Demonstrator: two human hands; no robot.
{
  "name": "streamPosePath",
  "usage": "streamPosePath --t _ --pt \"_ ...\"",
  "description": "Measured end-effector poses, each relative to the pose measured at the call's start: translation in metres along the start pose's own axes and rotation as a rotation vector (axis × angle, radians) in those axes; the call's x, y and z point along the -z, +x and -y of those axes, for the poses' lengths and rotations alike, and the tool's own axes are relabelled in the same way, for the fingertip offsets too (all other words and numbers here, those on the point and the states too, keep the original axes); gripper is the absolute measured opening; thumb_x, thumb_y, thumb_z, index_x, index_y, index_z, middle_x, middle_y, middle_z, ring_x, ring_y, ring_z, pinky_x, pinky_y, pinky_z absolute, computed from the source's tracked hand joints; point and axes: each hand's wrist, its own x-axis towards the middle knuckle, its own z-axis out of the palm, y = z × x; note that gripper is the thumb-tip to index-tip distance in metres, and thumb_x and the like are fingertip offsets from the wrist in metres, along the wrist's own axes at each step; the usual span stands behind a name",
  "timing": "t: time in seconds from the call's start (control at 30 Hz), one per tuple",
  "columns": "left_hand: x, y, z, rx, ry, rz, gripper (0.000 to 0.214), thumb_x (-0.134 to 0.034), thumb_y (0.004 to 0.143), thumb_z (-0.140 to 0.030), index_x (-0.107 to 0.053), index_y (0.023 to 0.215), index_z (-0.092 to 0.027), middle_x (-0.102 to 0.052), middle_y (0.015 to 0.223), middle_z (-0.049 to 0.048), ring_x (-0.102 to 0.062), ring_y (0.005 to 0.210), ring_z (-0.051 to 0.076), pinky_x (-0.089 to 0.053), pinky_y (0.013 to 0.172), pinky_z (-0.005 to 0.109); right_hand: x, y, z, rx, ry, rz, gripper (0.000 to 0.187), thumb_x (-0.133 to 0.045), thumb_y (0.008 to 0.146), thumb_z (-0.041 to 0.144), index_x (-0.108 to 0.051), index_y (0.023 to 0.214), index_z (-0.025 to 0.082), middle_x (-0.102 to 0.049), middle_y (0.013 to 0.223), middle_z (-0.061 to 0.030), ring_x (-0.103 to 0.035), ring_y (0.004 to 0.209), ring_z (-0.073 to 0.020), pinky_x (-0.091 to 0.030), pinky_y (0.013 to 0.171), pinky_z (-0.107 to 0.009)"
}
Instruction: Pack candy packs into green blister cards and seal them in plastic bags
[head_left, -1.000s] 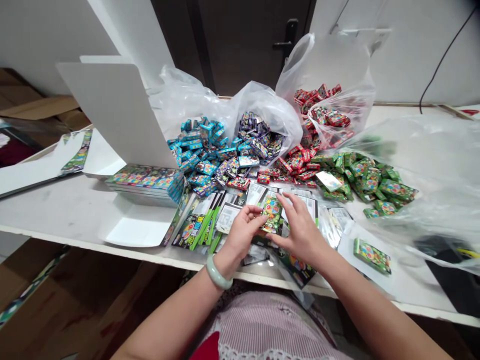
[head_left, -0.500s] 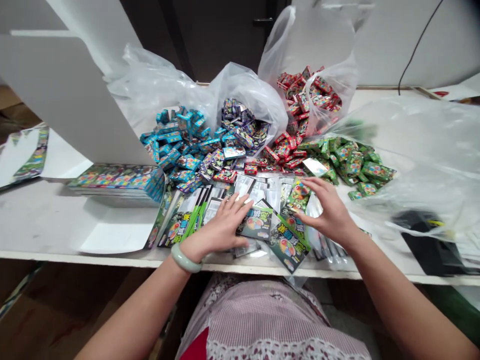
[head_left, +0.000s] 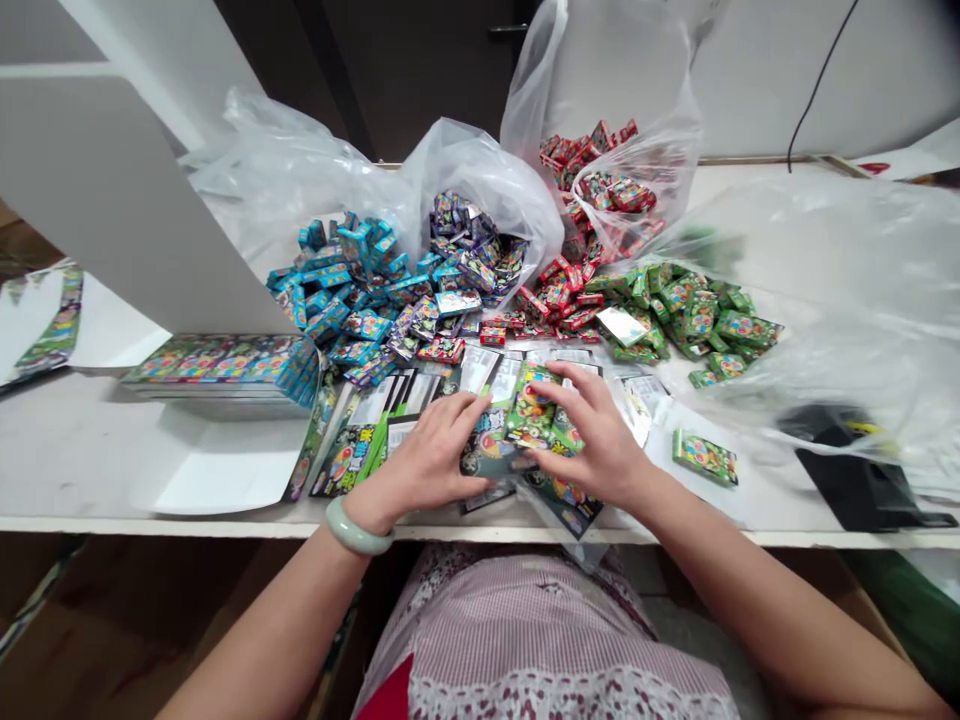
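My left hand, a pale green bangle at its wrist, lies over a dark printed packet with fingers stretched and thumb apart. Beside it, my right hand holds a small green printed box between thumb and fingers, just above the packets. More dark packets with colourful print lie overlapping beneath both hands. Under the right forearm's outer side, a single green box rests on a white patch of the table.
Heaps of small blue boxes, purple boxes, red boxes and green boxes spread along the back, partly inside clear plastic bags. An open white carton with rows of boxes stands left. A black object lies right.
My right hand has moved left with the green box, towards my left hand. A green box and white patch on the right are now uncovered. The view has shifted slightly.
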Motion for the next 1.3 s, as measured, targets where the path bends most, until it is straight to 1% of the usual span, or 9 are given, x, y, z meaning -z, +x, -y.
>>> streamPosePath --t 0.17,0.33,0.47,0.6,0.87,1.03,1.13,1.2,1.3 --pt "0.005 -0.005 -0.004 0.065 -0.07 -0.06 0.095 -0.076 0.069 -0.038 -0.024 0.147 -0.021 -0.042 0.137 0.0161 -0.042 0.128 0.035 -0.037 0.108 0.053 -0.011 -0.005 -0.011 -0.135 -0.097 -0.04 0.062 -0.065 0.08 0.032 -0.04 0.137 0.029 -0.038 0.139 -0.0123 -0.039 0.13 -0.0333 -0.035 0.108 -0.055" --pt "0.005 -0.011 -0.002 0.065 -0.144 -0.048 0.097 -0.077 0.067 -0.039 -0.025 0.147 -0.02 -0.042 0.136 0.0146 -0.042 0.128 0.034 -0.038 0.109 0.051 -0.001 -0.013 -0.021 -0.151 -0.008 -0.002 0.061 -0.067 0.079 0.032 -0.043 0.134 0.028 -0.039 0.137 -0.0123 -0.04 0.13 -0.0315 -0.036 0.108 -0.053" --pt "0.002 -0.015 0.001 0.069 -0.067 -0.026 0.098 -0.076 0.068 -0.044 -0.024 0.147 -0.019 -0.041 0.137 0.0167 -0.041 0.128 0.035 -0.037 0.109 0.052 0.014 -0.01 -0.02 0.014 -0.089 0.172 0.059 -0.065 0.08 0.027 -0.044 0.134 0.029 -0.039 0.141 -0.0112 -0.04 0.131 -0.0313 -0.038 0.107 -0.053" --pt "0.003 -0.017 0.001 0.021 0.012 -0.027 0.097 -0.075 0.07 -0.045 -0.024 0.148 -0.017 -0.041 0.138 0.0186 -0.04 0.128 0.036 -0.036 0.108 0.053 0.027 -0.005 -0.012 0.141 -0.188 0.35 0.054 -0.066 0.08 0.024 -0.05 0.131 0.025 -0.044 0.139 -0.0132 -0.043 0.127 -0.0321 -0.041 0.104 -0.052" --pt "0.001 -0.013 -0.008 -0.029 -0.057 -0.009 0.093 -0.074 0.071 -0.042 -0.027 0.147 -0.018 -0.042 0.139 0.0183 -0.041 0.128 0.036 -0.036 0.108 0.053 0.038 0.002 -0.006 0.183 -0.108 0.566 0.055 -0.068 0.08 0.029 -0.051 0.132 0.026 -0.048 0.139 -0.0117 -0.046 0.126 -0.0297 -0.044 0.103 -0.051" --pt "-0.001 -0.011 -0.009 0.022 -0.112 -0.004 0.09 -0.074 0.07 -0.043 -0.031 0.145 -0.02 -0.043 0.138 0.0168 -0.042 0.129 0.036 -0.038 0.107 0.053 0.031 0.008 -0.011 0.089 -0.009 0.496 0.078 -0.07 0.076 0.02 -0.033 0.144 0.028 -0.038 0.149 -0.0115 -0.038 0.137 -0.0293 -0.04 0.109 -0.05" --pt "-0.002 -0.014 -0.005 0.057 -0.067 -0.045 0.089 -0.074 0.07 -0.041 -0.031 0.144 -0.019 -0.044 0.136 0.0173 -0.042 0.128 0.035 -0.038 0.108 0.052 0.025 0.007 -0.012 0.034 0.085 0.468 0.086 -0.071 0.077 0.024 -0.023 0.148 0.026 -0.031 0.153 -0.0124 -0.033 0.141 -0.0268 -0.039 0.112 -0.045" --pt "-0.003 -0.017 -0.002 0.076 -0.052 -0.078 0.089 -0.075 0.07 -0.042 -0.031 0.144 -0.018 -0.044 0.135 0.0174 -0.044 0.127 0.035 -0.039 0.107 0.051 0.019 0.003 -0.008 0.004 0.095 0.411 0.072 -0.069 0.081 0.032 -0.031 0.143 0.024 -0.041 0.146 -0.0132 -0.036 0.139 -0.0264 -0.037 0.112 -0.047" --pt "-0.005 -0.018 -0.001 0.083 -0.051 -0.098 0.088 -0.074 0.07 -0.04 -0.031 0.144 -0.019 -0.045 0.134 0.0164 -0.044 0.126 0.034 -0.04 0.107 0.051 0.006 -0.004 0.004 0.004 0.066 0.361 0.045 -0.057 0.091 0.034 -0.044 0.133 0.025 -0.056 0.134 -0.0104 -0.036 0.139 -0.0274 -0.025 0.115 -0.058"
